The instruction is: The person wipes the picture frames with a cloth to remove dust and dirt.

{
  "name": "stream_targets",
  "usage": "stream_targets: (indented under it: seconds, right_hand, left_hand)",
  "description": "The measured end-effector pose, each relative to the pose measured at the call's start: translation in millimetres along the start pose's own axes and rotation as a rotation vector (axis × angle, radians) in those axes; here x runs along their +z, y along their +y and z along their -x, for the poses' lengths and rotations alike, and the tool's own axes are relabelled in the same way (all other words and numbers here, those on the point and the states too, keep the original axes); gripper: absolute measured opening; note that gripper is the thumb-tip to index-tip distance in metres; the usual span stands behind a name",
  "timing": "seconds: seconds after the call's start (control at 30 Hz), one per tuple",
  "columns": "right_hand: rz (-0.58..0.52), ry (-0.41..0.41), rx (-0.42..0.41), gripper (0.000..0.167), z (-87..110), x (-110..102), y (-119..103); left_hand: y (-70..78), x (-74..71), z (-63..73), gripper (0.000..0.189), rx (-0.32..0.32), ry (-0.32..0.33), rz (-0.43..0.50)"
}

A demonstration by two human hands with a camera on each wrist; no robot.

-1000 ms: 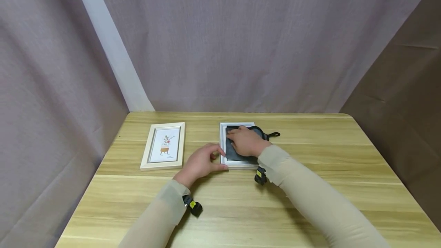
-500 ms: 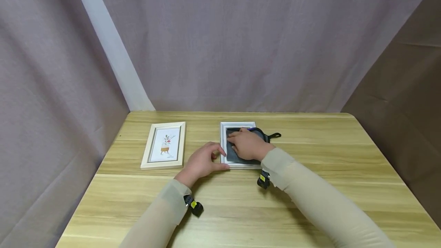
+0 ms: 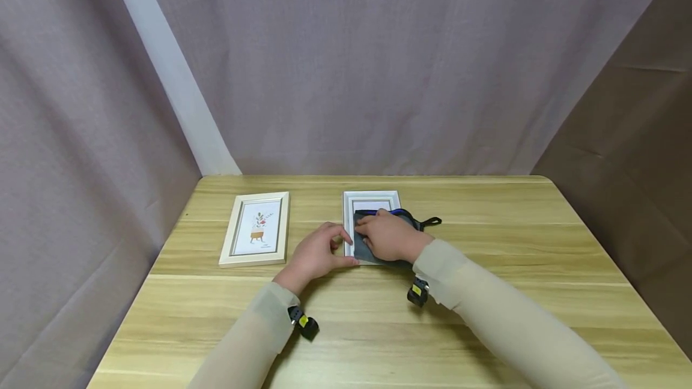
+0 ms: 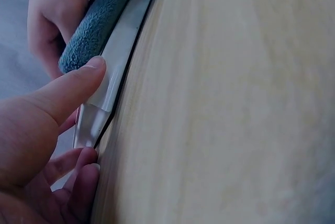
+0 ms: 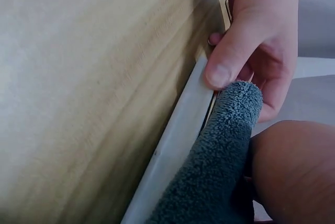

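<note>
From the head, a grey cloth (image 3: 365, 251) lies over the six o'clock side of a white frame (image 3: 373, 196), leaving its twelve o'clock rim bare, with the cloth's black loop (image 3: 431, 221) out at three o'clock. The left hand (image 3: 315, 252) pinches the frame's corner at about eight o'clock; the right hand (image 3: 391, 236) presses on the cloth, fingers laid out over it rather than clenched. A cream frame (image 3: 232, 236) rests apart at nine o'clock. In the left wrist view, the left thumb bears on the white frame's edge, and the cloth sits towards eleven o'clock. The right wrist view has the cloth towards five o'clock and the left thumb towards two, cloth edge just beside it. This looks like wiping in mid-stroke; the next move probably calls for flat, even pressure towards twelve o'clock, with the corner held firm.
</note>
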State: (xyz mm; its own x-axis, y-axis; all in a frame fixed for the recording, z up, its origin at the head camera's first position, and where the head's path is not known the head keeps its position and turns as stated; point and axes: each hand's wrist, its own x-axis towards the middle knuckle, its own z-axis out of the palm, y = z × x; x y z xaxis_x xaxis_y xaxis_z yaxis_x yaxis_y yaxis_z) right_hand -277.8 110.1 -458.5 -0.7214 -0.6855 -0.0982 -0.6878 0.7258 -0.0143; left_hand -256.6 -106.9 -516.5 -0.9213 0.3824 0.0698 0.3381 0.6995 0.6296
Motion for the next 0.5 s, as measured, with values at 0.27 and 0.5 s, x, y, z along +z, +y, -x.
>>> stream_targets:
  seconds: [0.27, 0.5]
  right_hand:
    - [-0.054, -0.006, -0.035, 0.035, 13.4, 1, -6]
    - [-0.086, -0.005, -0.054, 0.035, 26.2, 1, -9]
  left_hand:
    - [-0.5, 0.3, 0.4, 0.036, -0.01, -0.008, -0.007]
    - [0.9, 0.4, -0.3, 0.035, -0.01, -0.011, -0.021]
